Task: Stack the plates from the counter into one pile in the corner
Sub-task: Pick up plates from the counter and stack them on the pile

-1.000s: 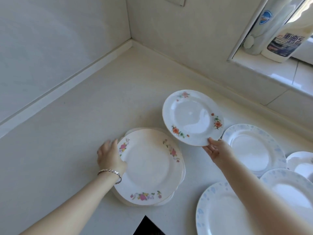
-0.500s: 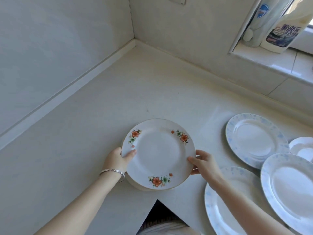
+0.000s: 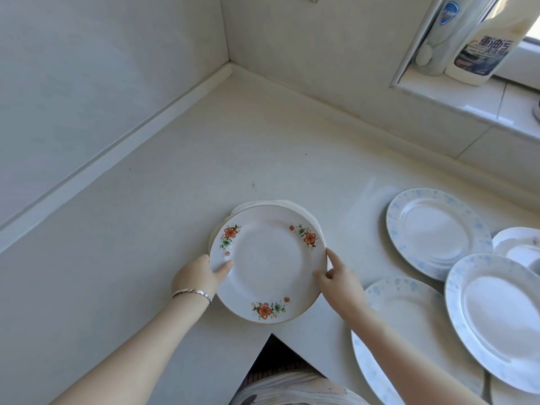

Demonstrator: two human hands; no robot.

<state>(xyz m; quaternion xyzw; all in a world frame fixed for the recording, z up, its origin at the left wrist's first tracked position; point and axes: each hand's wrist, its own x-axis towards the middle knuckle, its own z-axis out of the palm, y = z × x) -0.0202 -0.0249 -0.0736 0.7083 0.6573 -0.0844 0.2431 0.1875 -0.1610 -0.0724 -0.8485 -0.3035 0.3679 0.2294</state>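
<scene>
Left hand (image 3: 201,274) and right hand (image 3: 340,280) pinch opposite rims of the orange-flowered plate (image 3: 268,264), atop the pile (image 3: 280,202) near the worktop's (image 3: 204,159) front edge, far from its back corner. Lower plates sit off-centre; shoving the pile cornerwards could skew or spill it.

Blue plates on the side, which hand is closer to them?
Right. The right hand holds the edge of the flower plate on the side facing the blue plates; the left hand holds the opposite edge, farther away.
</scene>
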